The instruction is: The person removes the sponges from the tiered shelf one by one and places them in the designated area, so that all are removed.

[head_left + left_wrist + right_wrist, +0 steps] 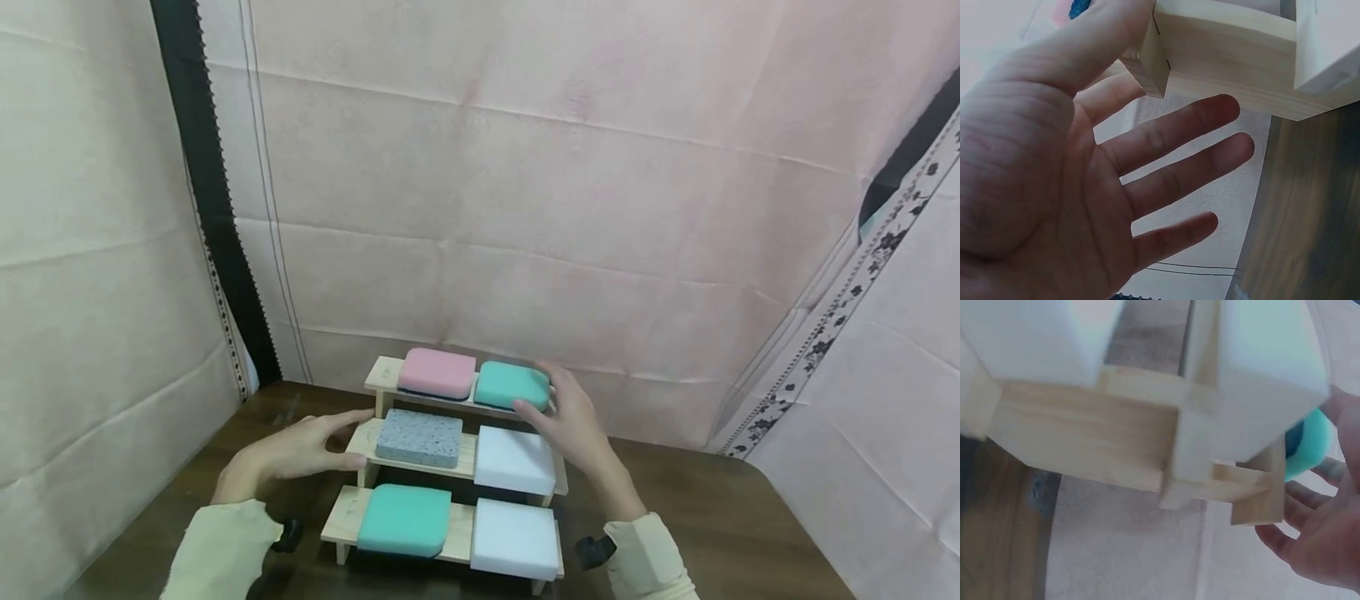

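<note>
A three-tier wooden stand (348, 525) holds several sponges. On its top tier, my right hand (573, 417) grips the right end of a turquoise sponge (512, 383), thumb in front and fingers behind. That sponge (1313, 444) has a dark underside in the right wrist view. Beside it lies a pink sponge (437, 372). My left hand (300, 450) rests against the stand's left side, thumb near the middle tier; the left wrist view shows its other fingers (1179, 181) straight and apart. Nearest to it is a speckled grey sponge block (420, 437) on the middle tier.
A white sponge block (514, 461) lies on the middle tier at right. Below it are another white block (515, 537) and a second turquoise sponge (405, 519). The stand is on a dark wooden table (675, 517), enclosed by pale cloth (525, 208) behind and at both sides.
</note>
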A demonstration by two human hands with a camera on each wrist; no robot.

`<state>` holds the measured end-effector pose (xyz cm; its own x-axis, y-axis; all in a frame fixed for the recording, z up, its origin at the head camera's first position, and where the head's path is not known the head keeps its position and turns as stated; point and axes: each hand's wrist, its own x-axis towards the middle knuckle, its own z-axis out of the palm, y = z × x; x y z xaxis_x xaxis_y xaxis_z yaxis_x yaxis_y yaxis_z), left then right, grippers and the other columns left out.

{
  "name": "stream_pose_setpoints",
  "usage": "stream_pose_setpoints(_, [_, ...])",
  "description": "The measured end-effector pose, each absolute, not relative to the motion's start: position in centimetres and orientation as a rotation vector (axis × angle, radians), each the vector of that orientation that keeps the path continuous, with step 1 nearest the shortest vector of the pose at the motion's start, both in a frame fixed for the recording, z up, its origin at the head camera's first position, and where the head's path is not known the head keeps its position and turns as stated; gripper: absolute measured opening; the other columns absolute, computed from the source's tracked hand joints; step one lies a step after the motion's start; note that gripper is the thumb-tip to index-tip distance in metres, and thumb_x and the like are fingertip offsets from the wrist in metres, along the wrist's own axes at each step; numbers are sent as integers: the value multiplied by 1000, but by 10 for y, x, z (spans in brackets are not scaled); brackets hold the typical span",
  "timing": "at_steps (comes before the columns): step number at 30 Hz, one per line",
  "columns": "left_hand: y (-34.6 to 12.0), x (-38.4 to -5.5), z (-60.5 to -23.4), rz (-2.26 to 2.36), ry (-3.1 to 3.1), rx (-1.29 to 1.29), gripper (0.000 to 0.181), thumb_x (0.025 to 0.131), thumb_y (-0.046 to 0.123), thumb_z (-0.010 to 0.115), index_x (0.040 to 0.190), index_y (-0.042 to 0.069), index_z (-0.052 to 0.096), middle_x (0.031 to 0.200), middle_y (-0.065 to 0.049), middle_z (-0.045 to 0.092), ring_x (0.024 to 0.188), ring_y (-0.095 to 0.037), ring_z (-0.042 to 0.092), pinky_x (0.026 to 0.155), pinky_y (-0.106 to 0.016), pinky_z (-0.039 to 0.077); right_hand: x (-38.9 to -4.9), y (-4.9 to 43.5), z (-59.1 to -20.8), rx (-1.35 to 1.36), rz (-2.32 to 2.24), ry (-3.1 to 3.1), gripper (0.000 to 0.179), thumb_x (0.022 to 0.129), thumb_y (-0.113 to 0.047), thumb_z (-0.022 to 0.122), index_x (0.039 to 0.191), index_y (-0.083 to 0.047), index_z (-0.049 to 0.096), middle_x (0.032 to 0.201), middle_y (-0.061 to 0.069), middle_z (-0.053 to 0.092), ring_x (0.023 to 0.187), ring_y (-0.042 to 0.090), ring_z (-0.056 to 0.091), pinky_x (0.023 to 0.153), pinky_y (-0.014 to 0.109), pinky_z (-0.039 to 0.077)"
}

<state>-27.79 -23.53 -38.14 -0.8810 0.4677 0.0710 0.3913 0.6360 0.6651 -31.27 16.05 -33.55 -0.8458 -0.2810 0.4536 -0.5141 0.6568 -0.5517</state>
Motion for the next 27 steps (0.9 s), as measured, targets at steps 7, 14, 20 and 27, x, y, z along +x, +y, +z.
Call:
stream_pose_setpoints(7, [-229,-280,-383,1058,2722,680,76,95,45,67,157,16,33,150,-21,44,129,-43,49,97,-66,41,-312,174,-342,476,1058,-2561,69,89,-41,76,145,-11,49,145,13,50,134,36,49,104,53,43])
stream_pose_setpoints(14, [-231,-274,-385,1063,2661,635,78,96,45,66,158,17,28,153,-22,39,128,-43,49,93,-65,44,-302,192,-349,418,1131,-2588,72,88,-45,76,146,-13,48,148,12,49,138,33,45,108,56,38])
stream_pose_setpoints(20, [-232,-274,-382,1033,2660,614,78,97,47,63,159,20,25,154,-24,36,130,-46,46,93,-68,42,-291,207,-350,420,1143,-2530,72,88,-45,76,145,-13,49,148,11,49,138,33,44,104,54,43])
stream_pose_setpoints(27, [-234,-275,-376,1004,2649,589,81,98,47,61,160,17,19,157,-28,28,134,-53,38,93,-73,39,-283,227,-350,387,1156,-2486,67,90,-39,76,144,-12,49,146,13,48,135,36,46,101,54,46])
